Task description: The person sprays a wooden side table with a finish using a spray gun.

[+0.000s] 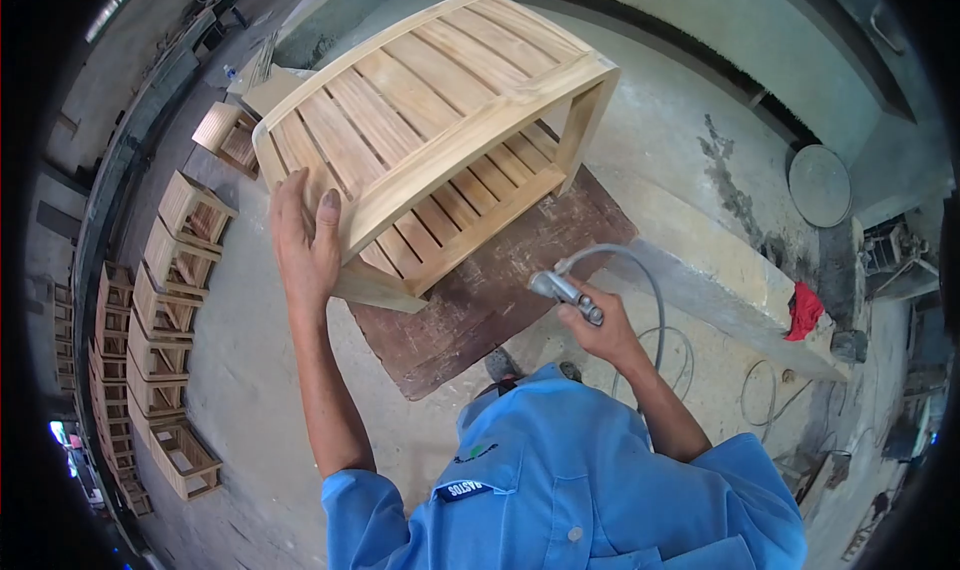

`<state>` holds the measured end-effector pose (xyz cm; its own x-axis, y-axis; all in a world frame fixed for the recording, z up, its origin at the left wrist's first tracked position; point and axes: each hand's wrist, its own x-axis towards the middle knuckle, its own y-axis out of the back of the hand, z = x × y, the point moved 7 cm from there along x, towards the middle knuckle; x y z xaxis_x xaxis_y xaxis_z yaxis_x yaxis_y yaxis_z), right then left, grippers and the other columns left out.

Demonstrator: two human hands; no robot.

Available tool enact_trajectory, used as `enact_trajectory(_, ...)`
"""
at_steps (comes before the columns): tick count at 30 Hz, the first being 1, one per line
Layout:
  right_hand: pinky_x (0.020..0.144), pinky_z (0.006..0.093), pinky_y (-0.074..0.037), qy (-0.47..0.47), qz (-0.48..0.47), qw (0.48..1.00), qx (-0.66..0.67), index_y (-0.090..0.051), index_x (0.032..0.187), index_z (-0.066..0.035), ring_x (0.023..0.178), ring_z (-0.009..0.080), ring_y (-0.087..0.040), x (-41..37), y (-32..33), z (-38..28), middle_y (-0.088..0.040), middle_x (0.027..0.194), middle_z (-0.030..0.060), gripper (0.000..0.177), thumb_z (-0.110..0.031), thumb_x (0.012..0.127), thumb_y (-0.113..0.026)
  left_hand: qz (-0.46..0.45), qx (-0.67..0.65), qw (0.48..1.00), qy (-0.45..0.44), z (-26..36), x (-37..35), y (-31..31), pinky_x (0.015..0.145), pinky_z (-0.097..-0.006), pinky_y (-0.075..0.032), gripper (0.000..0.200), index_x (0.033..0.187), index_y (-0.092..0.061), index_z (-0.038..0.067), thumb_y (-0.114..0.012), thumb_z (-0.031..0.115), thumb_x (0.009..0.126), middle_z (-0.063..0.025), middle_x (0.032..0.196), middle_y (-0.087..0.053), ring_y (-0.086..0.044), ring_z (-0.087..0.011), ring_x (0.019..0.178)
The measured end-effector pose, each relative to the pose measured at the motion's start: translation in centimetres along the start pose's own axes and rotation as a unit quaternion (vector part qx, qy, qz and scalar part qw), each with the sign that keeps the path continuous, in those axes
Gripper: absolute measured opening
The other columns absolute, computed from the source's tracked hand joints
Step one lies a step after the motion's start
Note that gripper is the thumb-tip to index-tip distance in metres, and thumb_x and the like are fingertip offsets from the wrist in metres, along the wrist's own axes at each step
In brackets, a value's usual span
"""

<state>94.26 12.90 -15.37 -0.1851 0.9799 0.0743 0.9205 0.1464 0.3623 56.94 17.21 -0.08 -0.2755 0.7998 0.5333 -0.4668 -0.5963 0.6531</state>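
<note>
A slatted wooden bench (410, 85) with a lower slatted shelf (470, 200) stands tilted in view on a brown board (500, 270). My left hand (306, 235) lies over its near left corner, the fingers stretched along the top and the thumb apart from them. In my right hand (608, 328) is a silver metal air tool (568, 295), its rounded head pointing toward the bench's front. A grey hose (650, 275) joins the tool near its head and loops down to the floor. Air shows between the tool and the bench.
Several similar wooden frames (160, 340) stand in rows along the left. A low concrete ledge (720, 280) runs on the right, with a red cloth (804, 312) on its end. A round lid (820, 186) leans at the far right. More hose (770, 400) coils on the floor.
</note>
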Motion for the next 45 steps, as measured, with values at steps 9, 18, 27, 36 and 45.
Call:
enact_trajectory(9,0.074,0.0332,-0.053,-0.073,0.01,0.997,0.006,-0.063,0.126,0.002,0.078,0.0193,-0.07,4.3,0.4,0.0,-0.073,0.088,0.0164,0.051,-0.033,0.089,-0.072,-0.011,-0.036,0.999,0.005,-0.8,0.0,-0.3,0.114,-0.0477,-0.031,0.053,0.13,-0.057,-0.001,-0.058,0.041,0.097,-0.025,0.14,-0.051,-0.04,-0.04,0.138)
enact_trajectory(18,0.075,0.0343,-0.053,0.013,0.04,0.999,-0.023,-0.064,0.126,-0.001,0.079,0.0227,-0.071,9.2,-0.8,-4.3,-0.073,0.089,0.0173,0.049,-0.03,0.088,-0.071,-0.018,-0.01,1.0,-0.014,-1.3,0.1,-0.5,0.113,-0.0409,-0.033,0.04,0.126,-0.059,-0.002,-0.055,0.029,0.101,-0.0213,0.139,-0.052,-0.046,-0.0327,0.134)
enact_trajectory(27,0.063,0.0269,-0.051,-0.009,0.02,0.992,0.122,-0.064,0.126,-0.002,0.073,0.0087,-0.063,9.8,5.5,-1.5,-0.068,0.082,0.0025,0.036,-0.017,0.093,-0.065,-0.015,-0.078,0.997,0.017,-5.3,-0.1,-0.8,0.113,-0.0437,-0.034,0.037,0.126,-0.057,-0.005,-0.054,0.018,0.097,-0.0229,0.141,-0.05,-0.043,-0.037,0.136)
enact_trajectory(36,0.069,0.0243,-0.051,0.378,0.376,0.846,-0.013,-0.061,0.127,0.005,0.074,0.0102,-0.063,6.6,29.0,-21.4,-0.07,0.086,0.007,0.042,-0.014,0.091,-0.071,0.024,-0.062,0.997,0.051,-6.1,1.0,0.0,0.112,-0.0385,-0.035,0.043,0.132,-0.051,-0.007,-0.06,0.015,0.096,-0.0205,0.142,-0.049,-0.049,-0.0317,0.131)
enact_trajectory(45,0.094,0.0319,-0.048,0.457,0.452,0.705,-0.3,-0.062,0.13,-0.002,0.11,0.0202,-0.065,19.6,44.8,-25.4,-0.07,0.118,0.0144,0.036,-0.007,0.094,-0.065,0.081,0.159,0.976,0.128,-2.5,2.1,-1.7,0.102,-0.0483,-0.043,0.053,0.127,-0.055,-0.004,-0.061,0.035,0.092,-0.0294,0.126,-0.058,-0.055,-0.0442,0.119)
